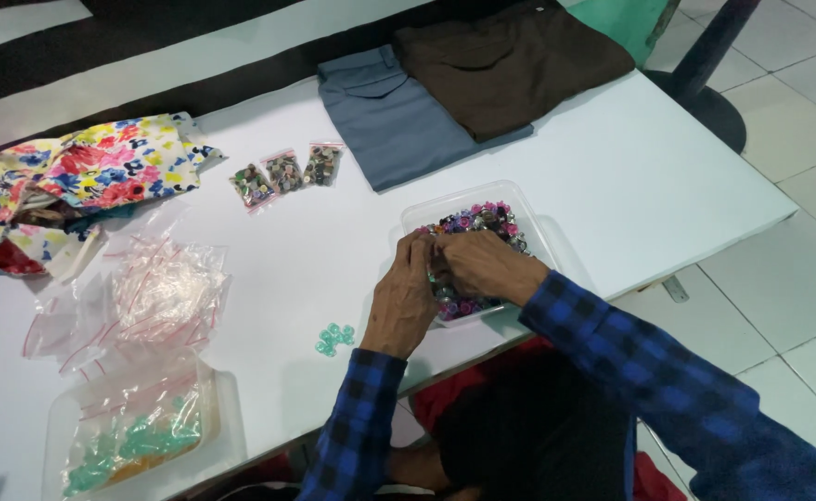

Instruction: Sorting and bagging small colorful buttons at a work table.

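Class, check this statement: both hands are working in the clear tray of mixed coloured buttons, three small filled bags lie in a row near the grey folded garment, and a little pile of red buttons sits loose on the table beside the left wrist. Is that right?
Not quite. The head view shows the loose pile of buttons beside the left hand is teal green, not red. The rest holds: both hands, the right hand too, are in the clear tray, and three small filled bags lie in a row near the grey folded garment.

I see both arms reaching forward, in blue and black checked sleeves. The left hand (402,299) is curled with its back to the camera. The right hand (482,266) comes from the right, and its fingers meet the left fingertips.
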